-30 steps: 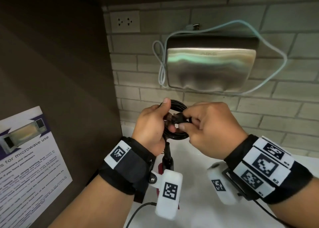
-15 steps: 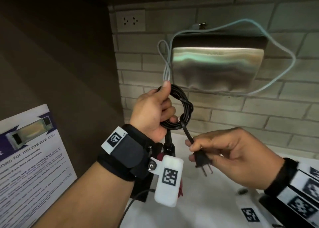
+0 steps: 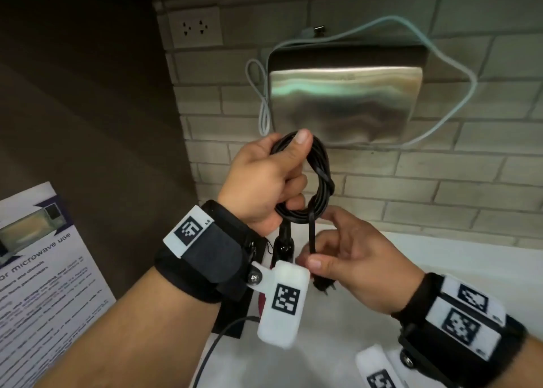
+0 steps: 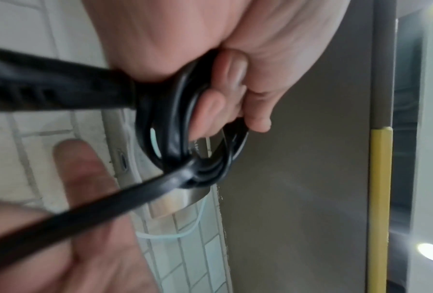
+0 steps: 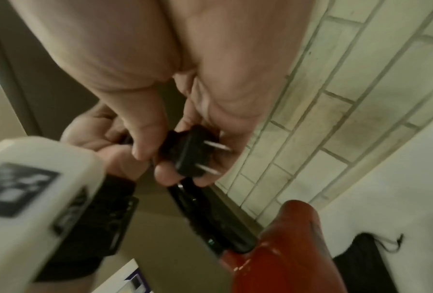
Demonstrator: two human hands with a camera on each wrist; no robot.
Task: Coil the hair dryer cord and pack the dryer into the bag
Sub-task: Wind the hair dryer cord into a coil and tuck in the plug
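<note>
1. My left hand (image 3: 266, 181) is up in front of the brick wall (image 3: 440, 187). Its fingers are curled tight round the black cord (image 3: 320, 164), which is wound into a round bunch of loops.
2. My right hand (image 3: 357, 258) is just below the loops. Its thumb and fingers pinch the plug (image 5: 190, 152) at the loose end of the cord. The two metal pins (image 5: 216, 146) stick out past my fingers.
3. The hair dryer (image 5: 280, 247) is red and hangs down under my left hand, above the white counter (image 3: 440, 264). Its black neck (image 3: 283, 240) shows below the loops.
4. A black bag (image 5: 365, 257) with a thin string lies on the counter near the dryer.
5. I think the cord is bendy but springy. If I let go, the loops may pop open.
6. The loose end goes round the bunch like a small knot, so I think pulling the plug will make it snug.
7. The dryer looks hard and a bit heavy. I would take it by the neck, not hang it by the cord.
8. I would hold the plug by its black body, because the pins are thin.
</note>
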